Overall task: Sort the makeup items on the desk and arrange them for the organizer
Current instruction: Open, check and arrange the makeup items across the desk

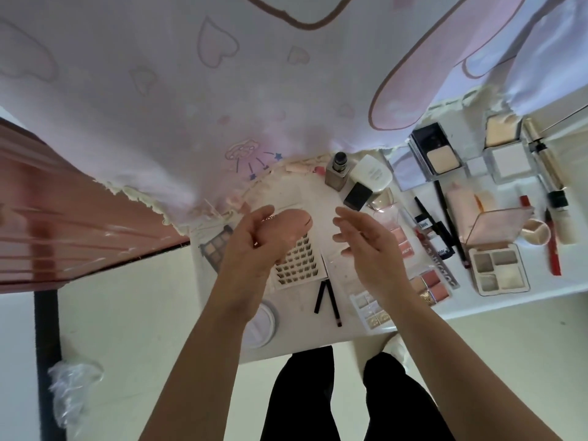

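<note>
The sorting is at a pick-and-place step. Above the lash card (300,265), the left hand (254,246) curls its fingers round a rounded peach-pink puff (294,226). The right hand (369,249) hovers just right of the card, fingers loosely spread and holding nothing. The next move likely calls for setting the puff down among like items, then gathering the loose pieces. Two black pencils (326,297) lie just below the card, a foundation bottle (338,171) stands beyond it, and a four-pan palette (499,272) sits open well to its right with other compacts and sticks. No organizer shows. The white counter (318,205) is crowded right of the card. A pink heart-printed cloth (191,90) hangs beyond it, a reddish-brown surface (63,218) lies to its left, and a pale floor (127,313) shows below.
</note>
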### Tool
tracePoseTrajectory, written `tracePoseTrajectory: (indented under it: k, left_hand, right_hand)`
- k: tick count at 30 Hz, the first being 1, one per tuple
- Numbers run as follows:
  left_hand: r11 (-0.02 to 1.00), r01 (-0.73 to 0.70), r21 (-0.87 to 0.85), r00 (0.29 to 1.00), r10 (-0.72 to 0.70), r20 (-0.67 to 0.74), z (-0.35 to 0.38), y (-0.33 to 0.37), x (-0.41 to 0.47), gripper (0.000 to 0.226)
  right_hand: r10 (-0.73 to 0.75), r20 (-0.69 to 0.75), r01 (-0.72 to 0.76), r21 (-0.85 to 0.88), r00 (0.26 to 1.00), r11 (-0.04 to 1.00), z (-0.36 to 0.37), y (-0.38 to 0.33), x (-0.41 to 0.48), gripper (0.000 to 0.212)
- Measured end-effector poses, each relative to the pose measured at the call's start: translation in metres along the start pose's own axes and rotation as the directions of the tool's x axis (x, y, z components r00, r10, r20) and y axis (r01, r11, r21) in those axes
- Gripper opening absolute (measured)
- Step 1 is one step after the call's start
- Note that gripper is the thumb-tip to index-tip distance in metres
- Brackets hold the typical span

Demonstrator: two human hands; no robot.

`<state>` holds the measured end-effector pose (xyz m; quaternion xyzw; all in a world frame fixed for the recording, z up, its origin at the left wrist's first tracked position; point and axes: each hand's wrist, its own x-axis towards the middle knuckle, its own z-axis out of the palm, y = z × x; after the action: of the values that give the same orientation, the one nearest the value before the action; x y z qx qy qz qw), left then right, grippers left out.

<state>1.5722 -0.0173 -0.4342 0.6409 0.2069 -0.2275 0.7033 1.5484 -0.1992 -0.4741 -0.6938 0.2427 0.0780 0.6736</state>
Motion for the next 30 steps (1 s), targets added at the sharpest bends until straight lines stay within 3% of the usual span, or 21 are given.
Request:
tracePoseTrajectory:
  k: [4,8,10,12,13,19,25,30]
  left_hand:
    - [0.94,0.136,-0.313,0.983,-0.088,0.164,-0.012,-0.01,-0.016,0.07]
    - [0.898,0.185,-0.4,0.978,-0.127,0.168,-0.019,-0.021,-0.023,0.09]
    - [0.892,0.179,-0.416,0.979,-0.117,0.169,-0.018,-0.024,-0.028,0.068]
    - [0.898,0.162,-0.409,0.981,-0.103,0.162,-0.012,-0.022,-0.034,0.027]
    - [0.901,0.159,-0.403,0.983,-0.105,0.152,-0.008,-0.021,-0.037,0.022]
    - [0.898,0.197,-0.393,0.98,-0.169,0.105,0.008,-0.015,-0.051,0.056]
    - [0.943,0.22,-0.252,0.97,-0.183,0.162,0.02,-0.02,-0.054,0.051]
    - [0.972,0.195,-0.132,0.974,-0.175,0.145,0.02,-0.027,-0.051,0.054]
  right_hand:
    - [-0.16,0.113,0.156,0.046,0.981,0.987,-0.009,-0.014,-0.015,0.023]
    - [-0.343,0.311,0.381,-0.068,0.886,0.922,-0.015,-0.021,-0.03,0.026]
    - [-0.39,0.396,0.475,-0.142,0.831,0.869,-0.015,-0.02,-0.035,0.029]
    - [-0.416,0.416,0.521,-0.179,0.809,0.834,-0.013,-0.018,-0.038,0.03]
    - [-0.43,0.407,0.534,-0.188,0.806,0.824,-0.012,-0.017,-0.039,0.029]
    - [-0.501,0.411,0.634,-0.315,0.762,0.706,-0.016,-0.015,-0.044,0.041]
    - [-0.474,0.577,0.745,-0.556,0.665,0.369,-0.026,-0.024,-0.039,0.076]
    - [-0.429,0.609,0.742,-0.496,0.667,0.451,-0.026,-0.034,-0.038,0.081]
